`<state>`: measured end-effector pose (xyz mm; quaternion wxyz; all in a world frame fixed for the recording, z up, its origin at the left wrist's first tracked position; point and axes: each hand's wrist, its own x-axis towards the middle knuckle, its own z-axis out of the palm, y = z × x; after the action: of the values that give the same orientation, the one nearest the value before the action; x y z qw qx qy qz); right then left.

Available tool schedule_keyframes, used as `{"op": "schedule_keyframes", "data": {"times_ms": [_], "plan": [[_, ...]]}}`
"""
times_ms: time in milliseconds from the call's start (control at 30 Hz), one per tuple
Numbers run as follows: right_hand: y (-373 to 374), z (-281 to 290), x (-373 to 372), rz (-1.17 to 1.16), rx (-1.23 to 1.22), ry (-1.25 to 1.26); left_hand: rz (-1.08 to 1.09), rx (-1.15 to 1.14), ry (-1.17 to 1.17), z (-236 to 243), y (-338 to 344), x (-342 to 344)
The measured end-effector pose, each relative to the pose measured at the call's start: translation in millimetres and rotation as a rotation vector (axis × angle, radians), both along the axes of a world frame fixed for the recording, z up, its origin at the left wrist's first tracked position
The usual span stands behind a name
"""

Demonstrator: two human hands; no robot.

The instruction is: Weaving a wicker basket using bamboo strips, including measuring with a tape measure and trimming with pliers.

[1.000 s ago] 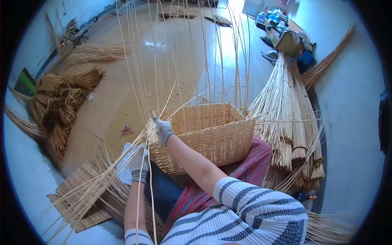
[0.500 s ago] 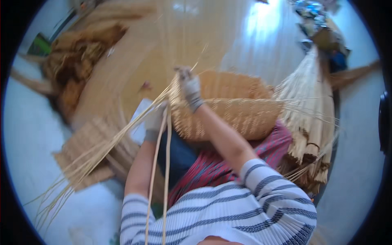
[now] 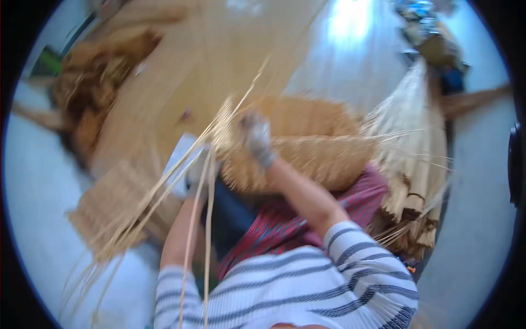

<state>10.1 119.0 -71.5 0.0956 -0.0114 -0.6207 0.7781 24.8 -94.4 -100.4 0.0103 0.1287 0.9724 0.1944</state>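
Note:
Across my lap lies a half-woven straw basket (image 3: 312, 164), its long woven wall toward me and the hollow behind it. My left hand (image 3: 198, 167), in a pale glove, is closed at the basket's left end, where long straw strands (image 3: 148, 205) gather and trail down to the left. Two thicker strands hang from there toward my chest. My right hand (image 3: 255, 137), gloved with bare fingertips, is against the basket's left rim. Its fingers are blurred by motion, and I cannot see whether a strand is in them.
A big bundle of pale straw (image 3: 408, 137) lies to the right. Brown fibrous material (image 3: 101, 82) is heaped at the far left, with a flat woven piece (image 3: 112, 205) nearer me. Loose strands stick out from the basket's right end. Assorted items (image 3: 427, 33) sit at the far right.
My right hand has come down from the strands' top toward the basket rim. My left hand and the basket's left end have shifted slightly left, and the strand tips now stand up free.

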Motion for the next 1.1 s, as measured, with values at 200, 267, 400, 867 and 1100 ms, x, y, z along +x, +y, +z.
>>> {"op": "schedule_keyframes", "data": {"times_ms": [200,267,400,867,1100], "plan": [[24.6,-42.8,41.2,0.037,-0.372,-0.003,0.065,0.101,-0.050,3.6,9.0,21.2],[41.5,-39.1,50.7,0.011,-0.405,-0.011,-0.061,0.252,0.121,0.7,22.2,27.7],[80.6,-8.1,69.1,-0.095,-0.075,-0.310,-0.209,0.276,0.320,-6.0,48.5,31.1],[91.6,54.9,32.2,-0.295,0.363,-0.071,-0.148,0.222,0.049,4.9,73.9,23.9],[69.4,35.9,65.1,-0.075,0.721,0.029,-0.147,0.223,0.090,-6.9,73.4,33.1]]}}
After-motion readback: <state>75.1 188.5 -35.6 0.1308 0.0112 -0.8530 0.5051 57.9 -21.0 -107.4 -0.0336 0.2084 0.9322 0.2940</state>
